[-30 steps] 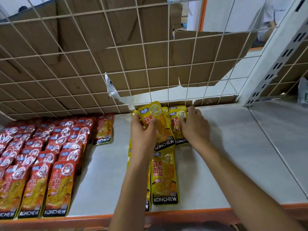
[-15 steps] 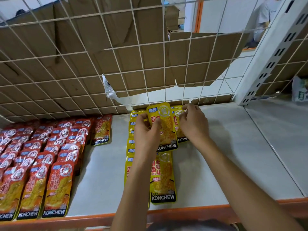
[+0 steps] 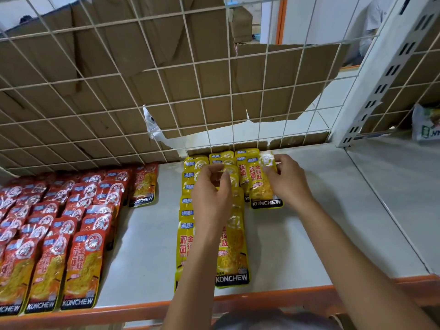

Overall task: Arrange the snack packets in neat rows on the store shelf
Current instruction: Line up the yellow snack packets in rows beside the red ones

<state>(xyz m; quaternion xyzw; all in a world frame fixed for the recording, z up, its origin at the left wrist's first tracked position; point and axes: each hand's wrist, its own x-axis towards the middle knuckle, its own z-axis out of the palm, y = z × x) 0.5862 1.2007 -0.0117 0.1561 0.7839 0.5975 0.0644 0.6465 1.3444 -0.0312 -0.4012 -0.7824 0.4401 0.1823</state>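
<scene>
The yellow packet [image 3: 263, 184] in my right grip [image 3: 287, 181] lies at the back of the shelf [image 3: 297, 234], its top close to the wire mesh [image 3: 166, 91] — my thumb and fingers are pinched on its upper right corner, and its black KONCHEW band points toward me. It overlaps another yellow packet just to its left, the start of a third yellow row. Left of that grip run the two yellow rows [image 3: 190, 210], packets shingled one over another from the mesh toward the orange front edge [image 3: 133, 310]; the nearest packet [image 3: 232, 253] of the second row shows its full face just under my left forearm. My left grip [image 3: 210, 194] hovers over the middle of those rows with the thumb and fingertips curled close together; I cannot tell whether they actually pinch a packet. Farther left, across a bare strip of shelf, sit the red packets [image 3: 59, 222] in several shingled rows, with one lone red packet [image 3: 144, 186] at the back nearest the yellow ones. Behind the mesh stands torn brown cardboard [image 3: 107, 79]. To the right of my right grip a slotted white upright [image 3: 371, 86] rises from the shelf, and beyond it a pale bag [image 3: 426, 125] rests on the next bay.
</scene>
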